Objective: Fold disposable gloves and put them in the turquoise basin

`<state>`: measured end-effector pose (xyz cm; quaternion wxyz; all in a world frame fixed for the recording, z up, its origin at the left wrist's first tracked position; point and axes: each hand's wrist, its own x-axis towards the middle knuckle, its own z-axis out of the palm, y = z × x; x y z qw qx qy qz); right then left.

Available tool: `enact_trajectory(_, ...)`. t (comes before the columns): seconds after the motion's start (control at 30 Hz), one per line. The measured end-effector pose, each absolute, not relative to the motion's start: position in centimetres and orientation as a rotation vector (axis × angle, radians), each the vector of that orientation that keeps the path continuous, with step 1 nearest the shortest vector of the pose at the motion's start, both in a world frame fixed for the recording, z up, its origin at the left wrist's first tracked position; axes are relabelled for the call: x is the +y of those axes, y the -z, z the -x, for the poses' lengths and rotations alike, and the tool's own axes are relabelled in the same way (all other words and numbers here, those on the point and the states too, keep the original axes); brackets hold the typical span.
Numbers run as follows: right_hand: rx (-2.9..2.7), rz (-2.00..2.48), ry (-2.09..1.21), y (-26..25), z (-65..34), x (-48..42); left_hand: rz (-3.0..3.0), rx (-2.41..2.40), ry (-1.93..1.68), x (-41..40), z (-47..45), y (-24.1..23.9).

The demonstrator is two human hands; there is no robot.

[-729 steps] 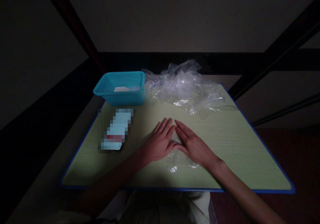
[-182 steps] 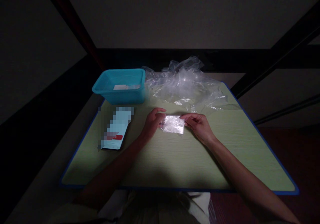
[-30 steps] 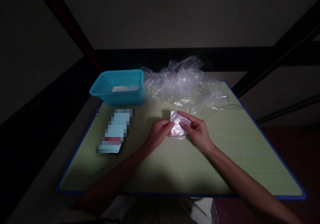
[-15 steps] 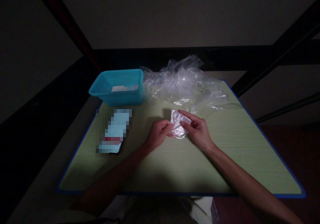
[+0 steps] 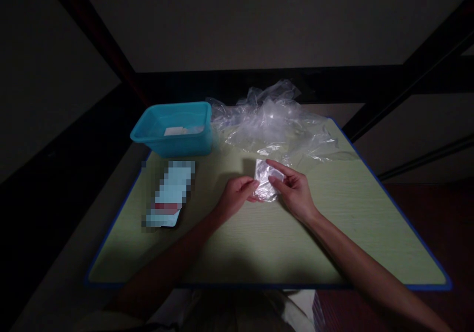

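A small, shiny clear plastic bag (image 5: 264, 186) is held between both hands above the middle of the table. My left hand (image 5: 239, 193) pinches its left edge between thumb and fingers. On the other side, my right hand (image 5: 294, 188) grips it with the thumb pressed on the face and the index finger stretched along the top edge. Something flat and pale seems to lie inside or behind the plastic, but glare hides what it is. The fingers behind the bag are partly hidden.
A blue plastic basket (image 5: 174, 146) with white pieces inside stands at the back left. Crumpled clear plastic bags (image 5: 274, 119) spread along the back. A blurred-out, phone-like object (image 5: 172, 188) lies at the left on the pale table (image 5: 370, 233), which has a blue edge.
Both hands and the bag have shifted very slightly up and to the right. The grip looks the same.
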<state>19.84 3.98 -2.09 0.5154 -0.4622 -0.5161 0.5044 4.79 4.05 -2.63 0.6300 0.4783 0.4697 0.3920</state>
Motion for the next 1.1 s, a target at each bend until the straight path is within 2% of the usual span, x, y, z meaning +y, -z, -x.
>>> enact_trajectory(0.53,-1.225,1.138,-1.109,2.48,-20.25,4.38,-1.099,1.081,-0.801,3.87,-4.84,2.28)
enact_trajectory(1.1,-1.223,1.166,-1.069,2.57,-20.34,4.44,-1.086,1.082,-0.853,3.78,-4.75,2.33)
